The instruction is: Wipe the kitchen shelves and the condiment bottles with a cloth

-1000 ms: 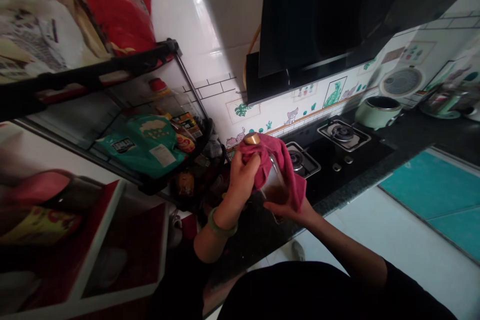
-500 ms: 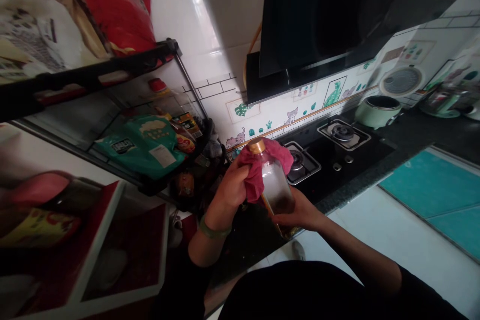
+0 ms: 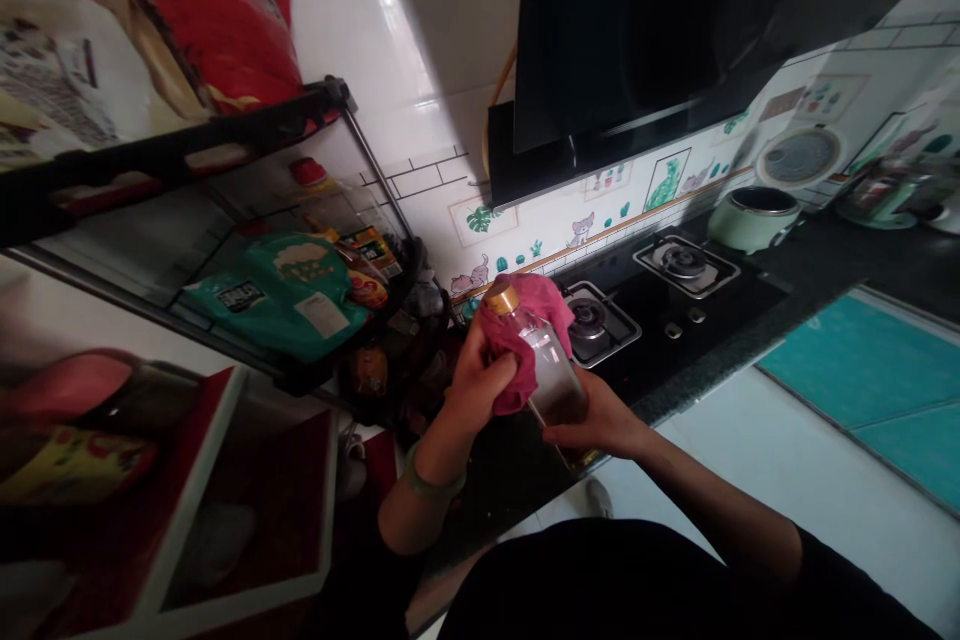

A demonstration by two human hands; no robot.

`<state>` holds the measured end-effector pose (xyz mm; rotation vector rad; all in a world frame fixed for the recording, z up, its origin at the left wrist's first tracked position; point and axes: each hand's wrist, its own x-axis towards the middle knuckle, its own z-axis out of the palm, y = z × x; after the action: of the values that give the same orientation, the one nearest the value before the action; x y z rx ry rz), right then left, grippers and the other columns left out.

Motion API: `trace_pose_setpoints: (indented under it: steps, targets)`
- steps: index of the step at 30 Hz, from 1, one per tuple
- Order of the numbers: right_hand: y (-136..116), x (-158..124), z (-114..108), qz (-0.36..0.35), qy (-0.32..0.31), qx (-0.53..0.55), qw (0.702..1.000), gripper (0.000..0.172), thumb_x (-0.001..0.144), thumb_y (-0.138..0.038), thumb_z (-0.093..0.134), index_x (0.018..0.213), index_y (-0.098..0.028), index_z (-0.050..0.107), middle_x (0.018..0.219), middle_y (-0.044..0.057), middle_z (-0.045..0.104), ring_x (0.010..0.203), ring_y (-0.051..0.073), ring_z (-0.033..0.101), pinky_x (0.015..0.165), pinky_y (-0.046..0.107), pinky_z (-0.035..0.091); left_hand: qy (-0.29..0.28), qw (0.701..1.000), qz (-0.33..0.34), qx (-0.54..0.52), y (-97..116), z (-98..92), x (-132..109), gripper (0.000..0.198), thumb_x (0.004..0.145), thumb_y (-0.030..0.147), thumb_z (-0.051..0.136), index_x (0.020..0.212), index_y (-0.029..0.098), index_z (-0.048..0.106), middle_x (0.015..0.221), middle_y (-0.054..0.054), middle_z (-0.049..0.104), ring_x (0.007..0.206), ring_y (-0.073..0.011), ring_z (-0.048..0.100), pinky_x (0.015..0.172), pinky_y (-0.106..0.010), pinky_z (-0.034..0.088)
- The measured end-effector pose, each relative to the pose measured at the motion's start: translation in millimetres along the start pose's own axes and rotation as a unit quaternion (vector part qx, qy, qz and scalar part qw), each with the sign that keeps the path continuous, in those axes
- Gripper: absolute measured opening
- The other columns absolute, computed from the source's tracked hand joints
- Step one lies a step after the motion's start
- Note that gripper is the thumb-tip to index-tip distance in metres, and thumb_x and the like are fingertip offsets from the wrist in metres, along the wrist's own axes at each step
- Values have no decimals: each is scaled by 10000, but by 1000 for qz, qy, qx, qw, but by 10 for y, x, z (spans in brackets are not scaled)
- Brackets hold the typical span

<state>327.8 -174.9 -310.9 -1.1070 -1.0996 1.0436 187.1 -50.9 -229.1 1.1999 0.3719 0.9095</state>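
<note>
A clear bottle point(image 3: 553, 375) with a gold-coloured cap point(image 3: 501, 296) is held up in front of me, tilted with its cap toward the upper left. My right hand point(image 3: 600, 418) grips the bottle round its lower part. Pressed against the bottle's neck and upper side is a dark pink cloth point(image 3: 517, 385), which my left hand point(image 3: 480, 380) clutches. Part of the cloth spreads behind the bottle. The fingers of my left hand behind the cloth are hidden.
A gas stove point(image 3: 649, 320) with two burners lies beyond my hands, under a black range hood point(image 3: 630, 30). A green pot point(image 3: 754, 220) stands at its right. To the left, a black rack point(image 3: 334, 100) holds bags and bottles, above a white-edged shelf unit point(image 3: 187, 480).
The bottle's cap end has tipped further left. My left hand has shifted slightly with the cloth, which now bunches lower on the bottle's left side. The view has turned slightly.
</note>
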Motion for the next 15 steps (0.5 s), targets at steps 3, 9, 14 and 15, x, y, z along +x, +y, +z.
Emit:
trace_pose_setpoints:
  steps: [3, 9, 14, 15]
  targets:
    - [13, 21, 6, -3, 3, 29, 1000, 723, 696, -432, 970, 1289, -185, 637, 1083, 59, 746, 922, 200, 693, 822, 325, 574, 5, 999, 19, 31, -34, 1, -56, 678, 663, 193, 889, 1317, 282, 733, 1265, -37, 769, 1058, -182, 729, 898, -246, 602]
    - [33, 21, 81, -17, 64, -68, 995, 664, 679, -432, 954, 1217, -184, 654, 1009, 64, 754, 871, 209, 696, 780, 333, 579, 90, 992, 81, 18, -202, 89, -72, 566, 660, 223, 908, 1211, 265, 782, 1162, -23, 796, 1021, -163, 743, 909, -217, 601]
    - [17, -11, 178, -5, 119, -151, 981, 726, 652, -438, 922, 1262, -165, 638, 1036, 88, 763, 901, 253, 710, 822, 389, 587, 165, 982, 68, -69, -241, 239, -48, 428, 603, 341, 942, 989, 227, 796, 834, 24, 773, 672, -90, 673, 660, -166, 561]
    - [7, -18, 193, 5, 125, -169, 978, 753, 646, -451, 915, 1281, -163, 631, 1032, 89, 764, 899, 261, 712, 827, 401, 586, 173, 980, 63, -79, -220, 269, -35, 432, 576, 362, 957, 946, 218, 788, 812, 24, 766, 649, -87, 662, 646, -169, 558]
